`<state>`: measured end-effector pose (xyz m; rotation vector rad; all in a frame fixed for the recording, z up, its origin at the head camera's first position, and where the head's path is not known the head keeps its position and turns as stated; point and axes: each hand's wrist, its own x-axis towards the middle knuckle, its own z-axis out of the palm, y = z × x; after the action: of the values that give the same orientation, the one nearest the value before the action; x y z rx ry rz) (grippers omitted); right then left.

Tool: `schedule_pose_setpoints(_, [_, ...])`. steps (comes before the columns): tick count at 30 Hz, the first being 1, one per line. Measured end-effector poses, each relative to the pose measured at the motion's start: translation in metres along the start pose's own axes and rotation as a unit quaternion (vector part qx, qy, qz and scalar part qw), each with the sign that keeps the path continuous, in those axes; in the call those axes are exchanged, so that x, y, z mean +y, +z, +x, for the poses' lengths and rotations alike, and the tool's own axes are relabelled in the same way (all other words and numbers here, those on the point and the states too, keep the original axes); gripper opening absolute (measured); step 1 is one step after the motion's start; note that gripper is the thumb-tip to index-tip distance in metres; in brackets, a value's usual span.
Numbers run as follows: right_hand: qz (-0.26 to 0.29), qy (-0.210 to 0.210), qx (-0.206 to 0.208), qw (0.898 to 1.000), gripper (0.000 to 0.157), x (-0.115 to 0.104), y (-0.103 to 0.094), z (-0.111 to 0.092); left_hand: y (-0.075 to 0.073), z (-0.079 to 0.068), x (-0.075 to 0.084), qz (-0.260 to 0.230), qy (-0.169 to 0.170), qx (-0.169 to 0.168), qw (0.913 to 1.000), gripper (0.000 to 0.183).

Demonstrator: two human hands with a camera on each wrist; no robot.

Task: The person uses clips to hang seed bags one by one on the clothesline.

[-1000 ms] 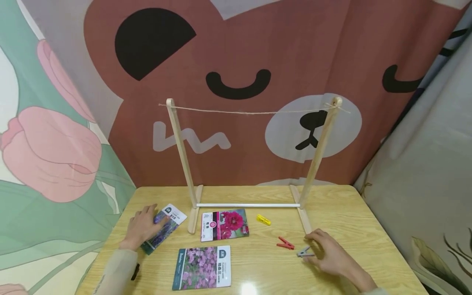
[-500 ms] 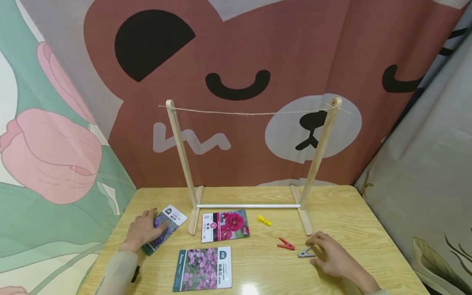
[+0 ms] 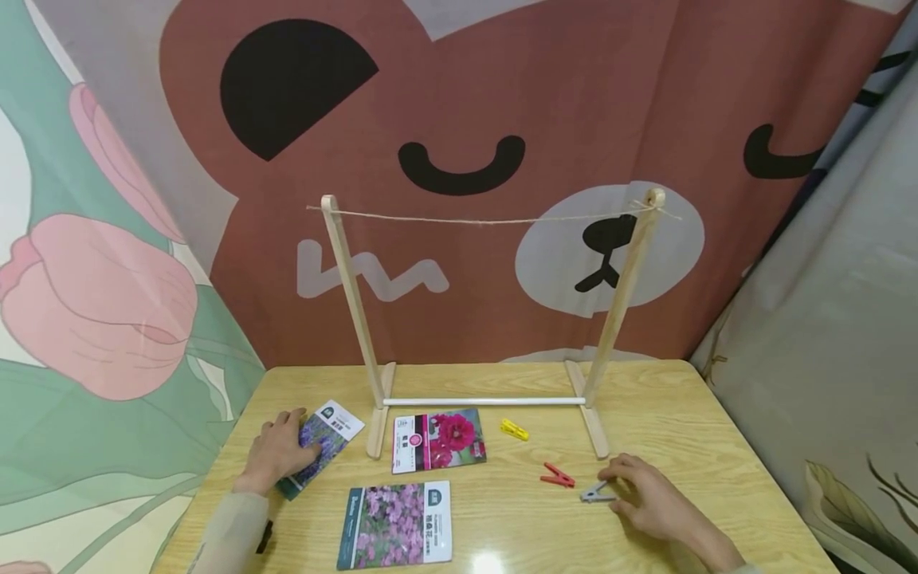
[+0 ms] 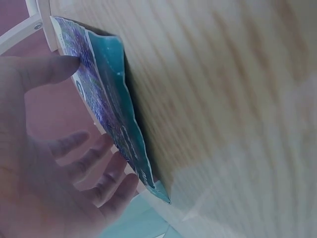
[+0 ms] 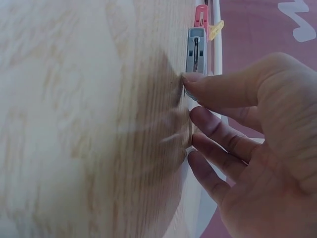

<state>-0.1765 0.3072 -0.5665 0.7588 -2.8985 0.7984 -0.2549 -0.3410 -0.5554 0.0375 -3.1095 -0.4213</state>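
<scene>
My left hand (image 3: 276, 450) lies at the left edge of a purple-flower seed packet (image 3: 326, 438) that is flat on the table. Its thumb touches the packet's face in the left wrist view, while the relaxed fingers lie along the far edge. At the right, my right hand (image 3: 649, 498) rests with loosely bent fingers by a grey clothespin (image 3: 594, 493). Thumb and index finger stand apart around the clothespin's handle ends, and the thumb tip overlaps its end in the right wrist view. A red clothespin (image 3: 558, 476) and a yellow clothespin (image 3: 514, 430) lie further left.
A wooden frame (image 3: 620, 303) with a string (image 3: 459, 221) tied across its top stands at the back, a white rod (image 3: 484, 402) joining its feet. Before it lie a red-flower seed packet (image 3: 439, 441) and a pink-flower seed packet (image 3: 394, 524). A printed curtain hangs behind the table (image 3: 688, 414).
My right thumb has drawn slightly away from the grey clothespin's handle. The left thumb has shifted slightly left across its packet; the packets and clothespins have stayed in place.
</scene>
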Motion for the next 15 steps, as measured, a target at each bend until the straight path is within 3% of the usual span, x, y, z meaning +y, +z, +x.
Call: schedule_pose_setpoints(15, [0.012,-0.001,-0.002,1.0,0.038,0.0028,-0.0015,0.0009,-0.0051,0.0075,-0.0023,-0.044,-0.009,-0.024,0.9987,0.09])
